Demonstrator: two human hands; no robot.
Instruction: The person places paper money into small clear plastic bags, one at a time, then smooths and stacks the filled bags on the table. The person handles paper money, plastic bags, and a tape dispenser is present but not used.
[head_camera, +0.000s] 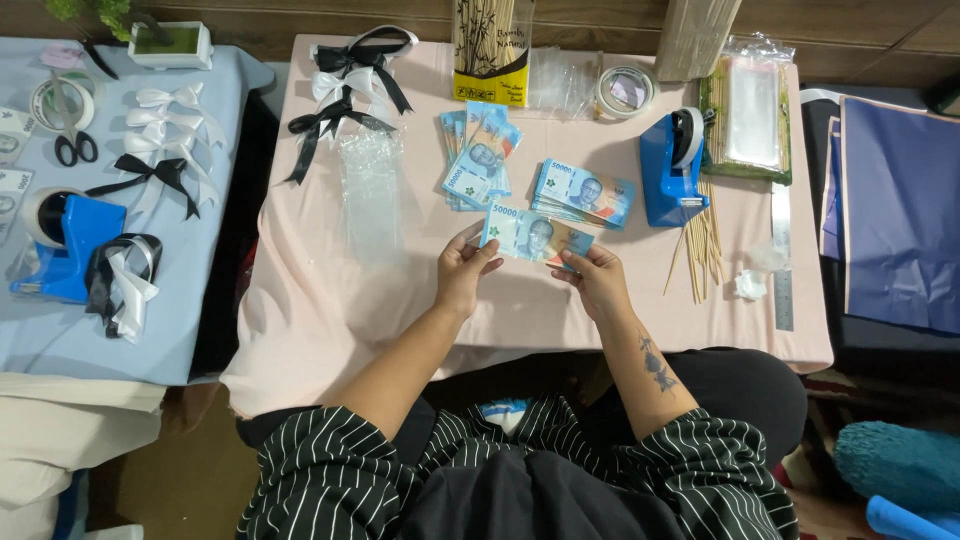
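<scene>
The left hand (465, 268) and the right hand (597, 275) each pinch one end of a blue paper banknote (531, 236) — thumbs on top, fingers tucked under. The note is held flat just above the pink cloth-covered table (330, 300), near the middle. Just behind it lie two stacks of the same blue banknotes (585, 192), one fanned out, one neat. To the right stands a blue plastic tape dispenser (670, 170), with thin wooden sticks (700, 245) beside it. To the left lie clear plastic sleeves (372, 190). Farther back sit black and white ribbon bows (350, 75).
</scene>
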